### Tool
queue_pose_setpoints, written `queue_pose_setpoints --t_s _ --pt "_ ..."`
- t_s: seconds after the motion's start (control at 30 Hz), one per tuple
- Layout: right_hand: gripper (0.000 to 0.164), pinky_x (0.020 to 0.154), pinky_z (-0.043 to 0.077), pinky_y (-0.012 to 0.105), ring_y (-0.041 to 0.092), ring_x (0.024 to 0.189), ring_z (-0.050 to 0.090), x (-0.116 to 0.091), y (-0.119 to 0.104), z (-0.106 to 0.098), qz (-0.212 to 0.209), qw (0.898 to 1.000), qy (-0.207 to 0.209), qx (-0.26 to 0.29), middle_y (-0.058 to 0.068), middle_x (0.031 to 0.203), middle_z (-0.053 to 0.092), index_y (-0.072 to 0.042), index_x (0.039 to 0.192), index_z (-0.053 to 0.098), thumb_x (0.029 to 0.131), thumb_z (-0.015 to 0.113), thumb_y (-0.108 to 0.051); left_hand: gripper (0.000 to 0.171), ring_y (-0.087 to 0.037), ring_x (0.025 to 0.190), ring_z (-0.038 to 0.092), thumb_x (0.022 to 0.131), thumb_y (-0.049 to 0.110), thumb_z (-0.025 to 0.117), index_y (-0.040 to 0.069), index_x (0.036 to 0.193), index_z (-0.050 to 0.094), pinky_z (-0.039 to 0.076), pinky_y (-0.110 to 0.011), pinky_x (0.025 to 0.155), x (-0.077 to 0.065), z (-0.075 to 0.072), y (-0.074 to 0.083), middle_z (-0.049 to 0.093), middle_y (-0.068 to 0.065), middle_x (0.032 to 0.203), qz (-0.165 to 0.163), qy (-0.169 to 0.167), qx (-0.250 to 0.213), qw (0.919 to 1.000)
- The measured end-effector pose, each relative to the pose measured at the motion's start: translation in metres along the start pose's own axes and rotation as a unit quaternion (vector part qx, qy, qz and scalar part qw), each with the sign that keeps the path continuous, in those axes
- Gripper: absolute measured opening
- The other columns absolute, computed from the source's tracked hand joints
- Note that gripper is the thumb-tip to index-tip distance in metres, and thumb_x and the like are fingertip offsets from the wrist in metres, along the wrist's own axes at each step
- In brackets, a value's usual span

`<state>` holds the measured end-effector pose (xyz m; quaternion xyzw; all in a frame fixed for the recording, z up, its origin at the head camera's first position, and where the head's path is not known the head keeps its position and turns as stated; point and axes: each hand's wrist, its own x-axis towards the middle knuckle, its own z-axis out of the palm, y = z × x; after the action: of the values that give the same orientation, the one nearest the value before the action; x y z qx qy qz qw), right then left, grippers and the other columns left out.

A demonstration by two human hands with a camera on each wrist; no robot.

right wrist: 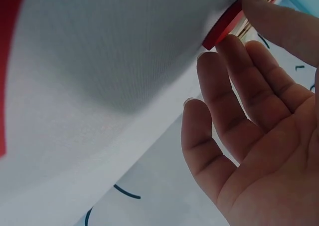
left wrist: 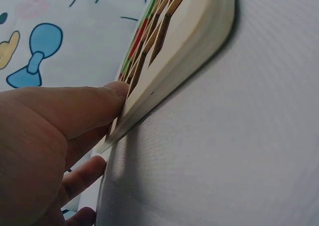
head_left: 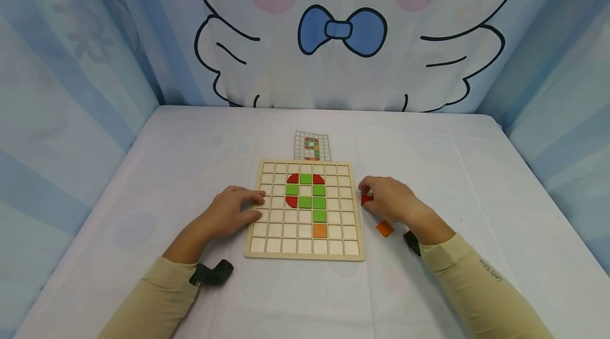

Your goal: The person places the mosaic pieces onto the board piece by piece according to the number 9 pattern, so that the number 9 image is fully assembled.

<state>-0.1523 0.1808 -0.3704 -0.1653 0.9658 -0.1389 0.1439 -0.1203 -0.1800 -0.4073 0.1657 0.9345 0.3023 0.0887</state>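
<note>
A square wooden grid board (head_left: 281, 246) lies on the table with red, green and orange pieces in its cells. My left hand (head_left: 232, 211) rests at the board's left edge, and its thumb (left wrist: 107, 104) touches the raised rim while the fingers stay spread. Just off the board's right side, my right hand (head_left: 393, 200) pinches a red piece (right wrist: 225, 24) between thumb and fingertips, close over the tabletop. From above, most of that red piece is hidden under the hand. An orange square tile (head_left: 385, 228) lies on the table beside this hand.
A small printed pattern card (head_left: 324, 147) lies behind the board, its near end covered by it. The white table (head_left: 190, 137) is bounded by curtains. A black wrist camera (head_left: 214, 273) sticks out by the left sleeve. A red shape (right wrist: 6, 61) fills the right wrist view's left edge.
</note>
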Motion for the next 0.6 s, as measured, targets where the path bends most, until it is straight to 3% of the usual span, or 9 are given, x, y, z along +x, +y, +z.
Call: queue_pose_setpoints --t_s 0.6 --pt "0.023 0.083 0.051 0.042 0.022 0.088 0.06 0.0016 -0.0004 0.0012 -0.011 1.0 0.003 -0.018 0.008 0.108 0.068 -0.004 0.114 0.065 0.092 0.069 -0.01 0.022 -0.037 0.132 0.043 0.095 0.019 0.071 0.012 0.116 0.072 0.031 -0.06 0.106 0.0 0.0002 -0.0008 0.059 -0.003 0.14 -0.001 -0.003 0.002 1.0"
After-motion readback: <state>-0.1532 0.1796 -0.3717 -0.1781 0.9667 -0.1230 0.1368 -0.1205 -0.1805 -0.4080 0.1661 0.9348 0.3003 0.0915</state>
